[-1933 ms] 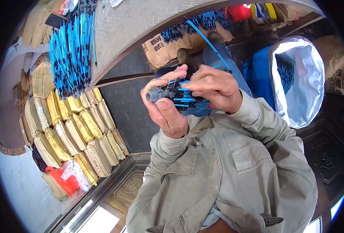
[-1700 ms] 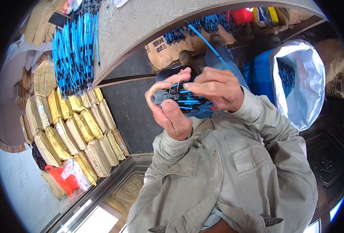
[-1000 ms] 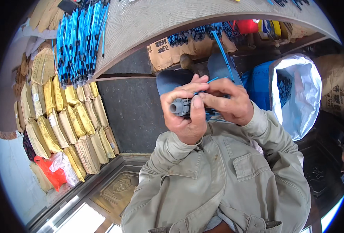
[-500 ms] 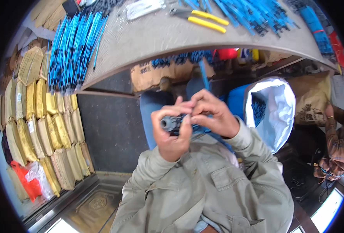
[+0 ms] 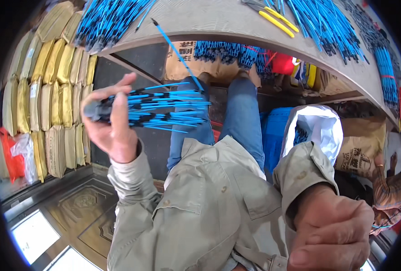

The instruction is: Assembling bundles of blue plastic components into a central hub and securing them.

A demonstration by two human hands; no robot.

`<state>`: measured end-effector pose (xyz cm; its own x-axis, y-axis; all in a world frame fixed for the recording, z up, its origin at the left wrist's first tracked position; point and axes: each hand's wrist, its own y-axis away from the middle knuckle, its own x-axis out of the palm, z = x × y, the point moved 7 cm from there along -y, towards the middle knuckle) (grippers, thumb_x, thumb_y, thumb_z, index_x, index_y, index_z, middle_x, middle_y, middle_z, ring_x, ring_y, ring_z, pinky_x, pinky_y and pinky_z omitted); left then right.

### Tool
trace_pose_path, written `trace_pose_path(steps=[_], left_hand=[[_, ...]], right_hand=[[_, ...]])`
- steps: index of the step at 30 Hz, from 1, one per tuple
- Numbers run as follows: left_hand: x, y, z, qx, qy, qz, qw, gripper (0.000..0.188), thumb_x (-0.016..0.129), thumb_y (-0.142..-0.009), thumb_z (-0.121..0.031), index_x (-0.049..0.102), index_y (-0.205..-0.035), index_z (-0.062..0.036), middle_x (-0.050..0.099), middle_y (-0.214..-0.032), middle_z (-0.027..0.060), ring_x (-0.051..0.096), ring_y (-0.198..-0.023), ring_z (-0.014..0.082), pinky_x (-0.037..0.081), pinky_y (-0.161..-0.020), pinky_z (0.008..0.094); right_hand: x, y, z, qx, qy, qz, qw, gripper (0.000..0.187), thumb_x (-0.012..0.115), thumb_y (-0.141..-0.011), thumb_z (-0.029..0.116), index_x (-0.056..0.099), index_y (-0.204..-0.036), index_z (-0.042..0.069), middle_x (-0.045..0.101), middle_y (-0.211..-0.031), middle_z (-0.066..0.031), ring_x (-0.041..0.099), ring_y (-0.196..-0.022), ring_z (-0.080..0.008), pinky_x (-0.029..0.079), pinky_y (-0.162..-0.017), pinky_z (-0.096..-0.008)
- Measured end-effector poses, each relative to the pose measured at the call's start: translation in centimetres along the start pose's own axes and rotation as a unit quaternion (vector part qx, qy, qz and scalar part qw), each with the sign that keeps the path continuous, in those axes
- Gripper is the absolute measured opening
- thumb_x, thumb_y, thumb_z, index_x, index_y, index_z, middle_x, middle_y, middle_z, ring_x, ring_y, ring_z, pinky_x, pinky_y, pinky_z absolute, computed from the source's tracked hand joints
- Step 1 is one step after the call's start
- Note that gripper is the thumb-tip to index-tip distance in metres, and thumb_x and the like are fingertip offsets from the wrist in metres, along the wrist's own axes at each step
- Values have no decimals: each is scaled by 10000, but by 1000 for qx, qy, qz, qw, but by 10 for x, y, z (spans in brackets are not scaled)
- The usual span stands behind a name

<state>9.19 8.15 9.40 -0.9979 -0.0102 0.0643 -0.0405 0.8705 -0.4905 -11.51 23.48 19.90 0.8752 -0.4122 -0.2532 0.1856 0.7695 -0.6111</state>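
Note:
My left hand [image 5: 114,119] is wrapped round a bundle of thin blue sticks with black ends [image 5: 164,108]. The black ends sit in its grip, and the blue lengths fan out to the right above my knees. One blue stick [image 5: 178,54] slants up from the bundle's right part toward the table edge; whether it is loose cannot be seen. At the lower right, close to the camera, my right hand [image 5: 331,228] is closed with the fingers curled in. What it holds, if anything, is hidden.
Ahead is a grey table [image 5: 209,20] with piles of blue sticks [image 5: 327,27] and yellow-handled pliers [image 5: 277,20]. A white-lined blue bag [image 5: 318,113] stands right of my legs. Stacked paper packages [image 5: 51,67] are at left. Another person's arm [image 5: 390,189] shows at far right.
My hands were together at the bundle and are now apart. The left has carried the bundle leftward, its sticks now in plain sight; the right has drawn back to the lower right.

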Motion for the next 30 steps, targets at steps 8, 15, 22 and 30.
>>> trace_pose_path(steps=[8, 15, 22, 30], left_hand=[[2, 39, -17, 26, -44, 111, 993, 305, 523, -746, 133, 389, -946, -54, 616, -825, 134, 629, -931, 365, 434, -939, 505], [-12, 46, -8, 18, -2, 108, 994, 326, 525, -723, 149, 380, -938, -47, 615, -838, 129, 633, -931, 349, 445, -932, 494], [-15, 50, -1, 25, 11, 144, 989, 322, 526, -724, 143, 386, -939, -51, 607, -848, 135, 627, -934, 360, 420, -954, 517], [-7, 40, 7, 20, -29, 161, 986, 296, 516, -740, 139, 397, -936, -48, 600, -846, 138, 625, -941, 352, 409, -972, 507]], right_hand=[[55, 4, -9, -267, 80, 65, 958, 84, 600, -686, 85, 649, -750, 106, 637, -758, -51, 502, -526, -127, 406, -504, -213], [114, 41, -283, 232, -124, 149, 953, 413, 372, -718, -149, 571, -1021, 49, 582, -884, -65, 539, -671, -120, 438, -568, -251], [191, 63, -237, 56, -123, 272, 953, 541, 435, -713, -125, 517, -1207, 78, 585, -1084, -45, 589, -698, -163, 459, -577, -276], [168, 44, -183, -85, 151, 260, 950, 522, 577, -684, -10, 548, -1185, 131, 589, -1095, -18, 619, -697, -233, 488, -550, -293]])
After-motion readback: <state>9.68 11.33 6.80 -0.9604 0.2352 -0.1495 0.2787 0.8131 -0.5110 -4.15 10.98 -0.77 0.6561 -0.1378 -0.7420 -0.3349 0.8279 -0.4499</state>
